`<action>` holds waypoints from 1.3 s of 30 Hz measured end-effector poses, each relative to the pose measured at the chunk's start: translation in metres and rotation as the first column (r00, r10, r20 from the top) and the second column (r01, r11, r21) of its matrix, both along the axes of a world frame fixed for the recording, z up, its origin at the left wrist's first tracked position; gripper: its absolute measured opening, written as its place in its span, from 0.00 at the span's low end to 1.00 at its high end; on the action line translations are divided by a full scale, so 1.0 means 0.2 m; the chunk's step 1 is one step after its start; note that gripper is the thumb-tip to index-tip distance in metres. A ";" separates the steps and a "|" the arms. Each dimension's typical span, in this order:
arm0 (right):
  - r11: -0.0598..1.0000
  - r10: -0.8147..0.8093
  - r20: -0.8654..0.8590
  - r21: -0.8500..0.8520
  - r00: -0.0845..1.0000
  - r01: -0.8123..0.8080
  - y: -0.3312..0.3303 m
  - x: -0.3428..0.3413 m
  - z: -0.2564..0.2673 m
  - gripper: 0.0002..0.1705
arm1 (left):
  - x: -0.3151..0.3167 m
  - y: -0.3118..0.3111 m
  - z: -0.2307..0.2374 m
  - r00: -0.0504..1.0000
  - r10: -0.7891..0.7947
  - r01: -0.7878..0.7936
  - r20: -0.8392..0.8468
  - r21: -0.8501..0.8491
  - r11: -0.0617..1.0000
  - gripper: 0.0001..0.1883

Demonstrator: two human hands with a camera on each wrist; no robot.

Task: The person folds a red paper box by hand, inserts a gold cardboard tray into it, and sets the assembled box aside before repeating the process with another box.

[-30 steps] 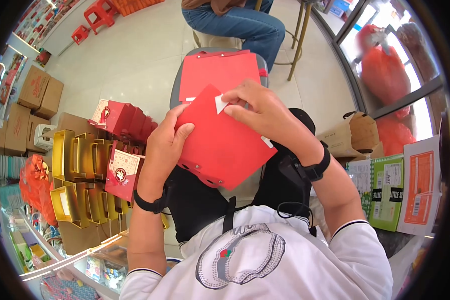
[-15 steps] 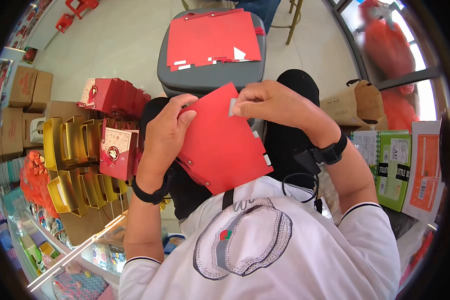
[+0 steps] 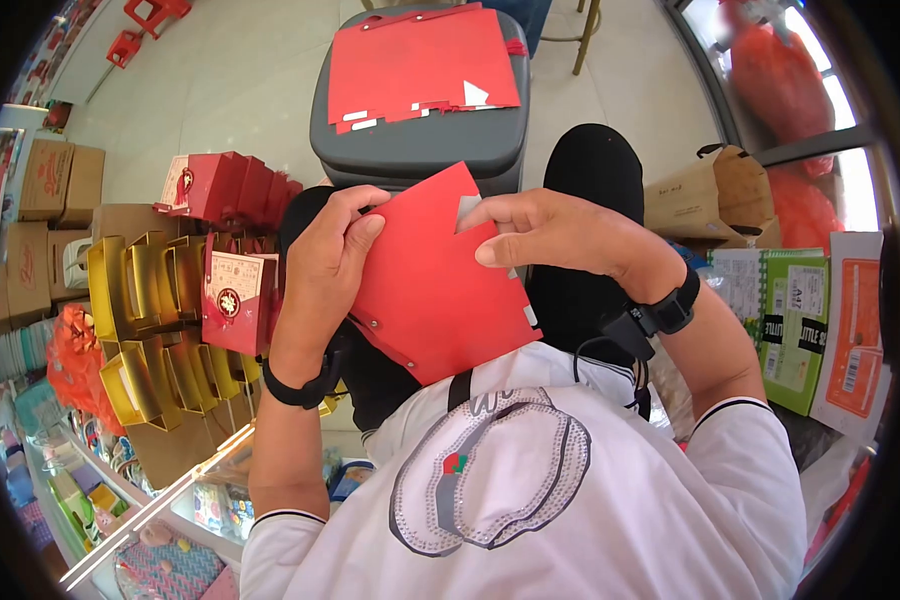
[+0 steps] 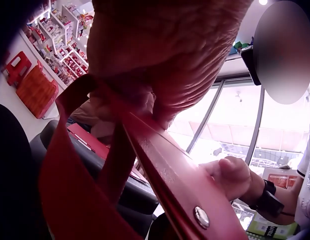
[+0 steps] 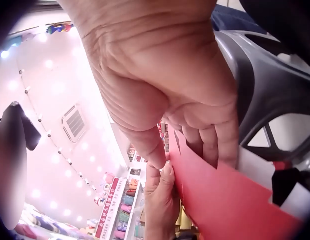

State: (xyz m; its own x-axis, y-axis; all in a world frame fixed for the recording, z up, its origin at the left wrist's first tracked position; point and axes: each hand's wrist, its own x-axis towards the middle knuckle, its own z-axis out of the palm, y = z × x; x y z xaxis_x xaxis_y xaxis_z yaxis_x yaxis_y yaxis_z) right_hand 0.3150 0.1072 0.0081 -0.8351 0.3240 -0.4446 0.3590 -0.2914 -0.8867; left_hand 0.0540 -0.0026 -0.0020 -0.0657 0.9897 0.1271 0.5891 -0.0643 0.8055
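Observation:
A flat folded red gift bag with metal rivets lies tilted over the person's lap. The left hand grips its left edge, thumb on top and fingers over the far side. In the left wrist view, a red ribbon handle loops beside a rivet. The right hand is at the opposite edge, beside a pale tab in a notch. The right wrist view shows the red panel between that hand's thumb and its fingers, whose tips are partly hidden.
More flat red bags lie stacked on a grey stool ahead. On the left stand golden boxes, red boxes and cartons. A brown paper bag and a green package are at the right.
The view has tipped down, and the bag is closer to the body. The right thumb has come off the pale tab onto the red panel; the left hand keeps its grip.

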 end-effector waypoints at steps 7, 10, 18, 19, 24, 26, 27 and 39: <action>0.944 -0.113 -0.109 -0.323 0.988 0.072 -0.16 -0.06 -0.10 0.22 | -0.02 -0.03 0.05 0.851 -0.186 0.238 -0.491 0.046 0.970 0.26; 0.958 -0.113 -0.037 -0.269 0.993 0.099 -0.15 -0.04 -0.05 0.19 | 0.06 -0.10 0.10 0.895 -0.206 0.238 -0.395 0.034 0.971 0.39; 0.923 -0.091 -0.202 0.350 0.975 0.158 -0.05 -0.05 0.21 0.17 | 0.03 -0.12 0.18 0.983 -0.177 0.171 -0.036 -0.130 0.977 0.31; 0.897 -0.175 -0.226 0.366 0.958 0.250 -0.01 -0.01 0.26 0.19 | -0.01 -0.12 0.20 0.992 -0.072 0.091 0.105 -0.191 0.977 0.28; 0.710 -0.382 -0.419 0.437 0.824 0.552 0.20 0.08 0.16 0.50 | -0.09 -0.02 0.23 0.759 0.202 -0.200 0.619 -0.073 0.977 0.25; 0.848 -0.384 -0.421 0.190 0.822 0.494 0.20 0.04 0.06 0.56 | -0.03 0.05 0.21 0.743 0.220 -0.262 0.632 -0.029 0.965 0.25; 0.891 -0.373 -0.395 0.100 0.840 0.442 0.17 0.00 0.08 0.60 | -0.02 0.09 0.19 0.795 0.224 -0.264 0.564 -0.010 0.965 0.25; 0.735 -0.570 -0.392 0.151 0.722 0.662 0.22 -0.04 -0.01 0.37 | -0.16 0.13 0.09 0.596 0.133 0.195 0.792 -0.304 0.933 0.24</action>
State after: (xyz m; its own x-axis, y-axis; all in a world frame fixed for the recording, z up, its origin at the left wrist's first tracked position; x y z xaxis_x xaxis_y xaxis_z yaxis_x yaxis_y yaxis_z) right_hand 0.3073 0.1509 0.0058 -0.4784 0.8777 -0.0276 -0.1124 -0.0923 -0.9894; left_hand 0.0215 0.0231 0.0152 0.0546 0.9569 -0.2853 -0.2884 0.2886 0.9130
